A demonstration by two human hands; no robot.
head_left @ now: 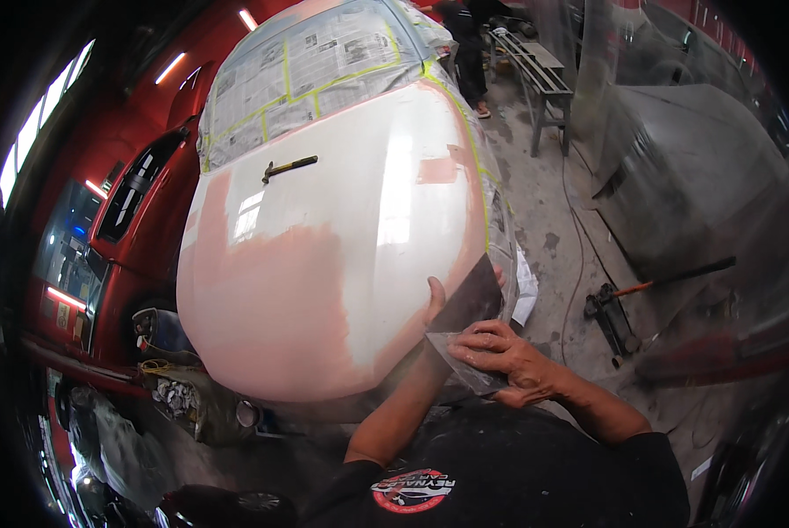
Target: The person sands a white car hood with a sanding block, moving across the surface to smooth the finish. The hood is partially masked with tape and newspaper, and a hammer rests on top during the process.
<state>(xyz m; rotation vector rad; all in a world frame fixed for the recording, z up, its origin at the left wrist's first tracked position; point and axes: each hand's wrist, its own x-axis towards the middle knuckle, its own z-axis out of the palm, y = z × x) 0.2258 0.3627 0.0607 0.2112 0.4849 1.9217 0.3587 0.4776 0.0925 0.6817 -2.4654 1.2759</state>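
Observation:
A dark sandpaper sheet point(470, 297), its lower part a paler grey flap, is held up in front of me near the hood's front right corner. My right hand point(510, 359) is closed on the flap, fingers bent across it. Mostly hidden behind the sheet is my left hand point(435, 301). Its thumb shows at one side and fingertips at the other, gripping the sheet. Beneath and beyond lies the car hood point(324, 211), white with pink patches along its front and edges. A hammer point(289, 168) with a dark handle rests on the hood.
Newspaper and yellow-green tape cover the windshield point(324, 66). A red car point(148, 202) stands at left. At right, a floor jack point(612, 319) sits on the concrete near a plastic-covered vehicle point(693, 167). A metal bench point(535, 63) and another person point(472, 62) are farther back.

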